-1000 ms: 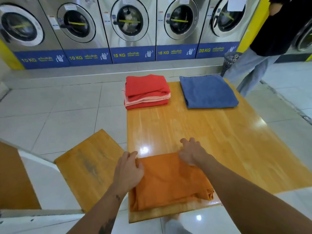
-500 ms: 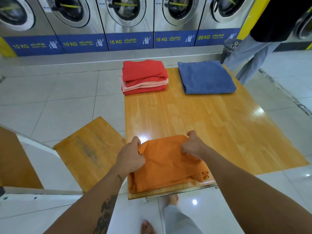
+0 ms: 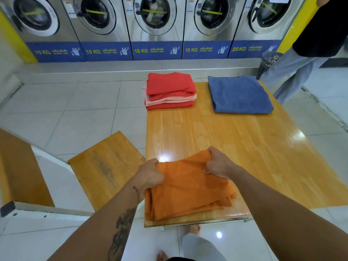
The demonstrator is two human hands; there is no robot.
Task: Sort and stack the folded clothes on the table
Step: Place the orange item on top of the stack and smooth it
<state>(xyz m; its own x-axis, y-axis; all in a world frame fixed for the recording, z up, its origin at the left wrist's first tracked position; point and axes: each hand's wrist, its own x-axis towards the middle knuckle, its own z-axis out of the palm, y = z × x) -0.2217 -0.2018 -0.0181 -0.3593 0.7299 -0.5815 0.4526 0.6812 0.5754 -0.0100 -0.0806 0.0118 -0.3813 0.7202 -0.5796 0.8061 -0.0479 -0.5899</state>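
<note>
A folded orange cloth (image 3: 188,187) lies at the near edge of the wooden table (image 3: 235,147). My left hand (image 3: 148,176) grips its far left corner and my right hand (image 3: 218,162) grips its far right corner; the far edge is bunched and raised a little off the table. At the table's far left stands a stack of red and pink folded clothes (image 3: 169,91). A folded blue towel (image 3: 239,94) lies at the far right.
A wooden bench seat (image 3: 105,166) stands left of the table. A row of washing machines (image 3: 156,25) lines the far wall. Another person (image 3: 305,53) stands at the far right beside a dark basket (image 3: 267,61). White tiled floor surrounds the table.
Both hands went from resting flat on the orange cloth's far edge to gripping its far corners, which are now bunched and lifted slightly.
</note>
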